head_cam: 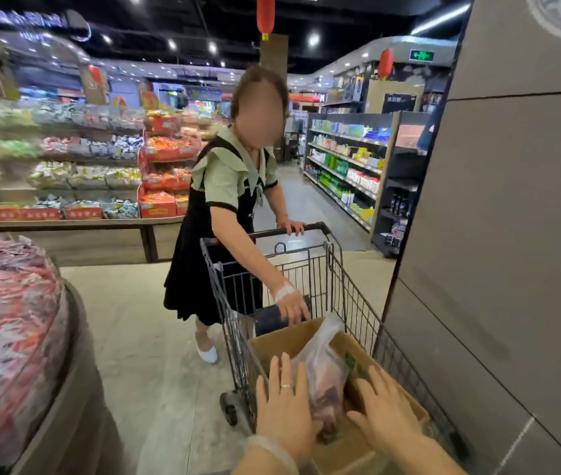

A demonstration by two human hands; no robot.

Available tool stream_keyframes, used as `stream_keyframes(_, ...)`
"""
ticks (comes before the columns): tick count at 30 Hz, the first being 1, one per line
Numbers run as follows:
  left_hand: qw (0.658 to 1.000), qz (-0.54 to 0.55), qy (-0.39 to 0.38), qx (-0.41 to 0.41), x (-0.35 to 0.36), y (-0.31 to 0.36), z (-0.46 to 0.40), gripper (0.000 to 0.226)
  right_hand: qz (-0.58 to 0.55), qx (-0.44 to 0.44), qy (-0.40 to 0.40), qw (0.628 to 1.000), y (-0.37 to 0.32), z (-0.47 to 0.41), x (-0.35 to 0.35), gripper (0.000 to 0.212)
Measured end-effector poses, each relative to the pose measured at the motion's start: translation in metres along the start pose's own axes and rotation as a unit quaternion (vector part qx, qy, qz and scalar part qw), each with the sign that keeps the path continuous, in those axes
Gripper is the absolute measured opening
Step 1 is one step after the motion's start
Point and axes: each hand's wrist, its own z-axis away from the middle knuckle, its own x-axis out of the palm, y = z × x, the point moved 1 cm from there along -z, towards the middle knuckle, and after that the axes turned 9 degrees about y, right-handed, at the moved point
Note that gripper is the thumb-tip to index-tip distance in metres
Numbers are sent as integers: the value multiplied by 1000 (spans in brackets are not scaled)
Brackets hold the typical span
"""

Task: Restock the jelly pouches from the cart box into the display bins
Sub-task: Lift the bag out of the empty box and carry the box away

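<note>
The clear bag of jelly pouches (pixel 323 375) stands tilted inside the open cardboard box (pixel 351 447), which sits in the wire cart (pixel 309 275). The bag lies between my two hands. My left hand (pixel 285 406) is flat, fingers straight and spread, its edge against the bag's left side; a ring shows on one finger. My right hand (pixel 383 411) is likewise extended, fingers relaxed, over the box just right of the bag; neither hand grasps anything. At the cart's far end another person (pixel 227 207) holds the handle with one hand and reaches the other to the box flap. The display bin (pixel 15 337), heaped with pouches, lies well to my left.
</note>
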Motion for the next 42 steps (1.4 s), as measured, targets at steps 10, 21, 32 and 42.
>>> stream_keyframes(10,999,9,-50,7,45,6,-65,82,9,65,-64,996,45,-42,33,63)
stream_keyframes(21,990,18,-127,-59,96,18,-114,86,34,57,-119,991,75,-102,69,62)
stream_keyframes(32,950,60,-193,-239,164,28,-163,90,26,20,-176,984,138,-192,109,64)
stream_keyframes(42,859,152,-175,-456,228,21,-185,108,-15,66,-243,968,180,-252,164,81)
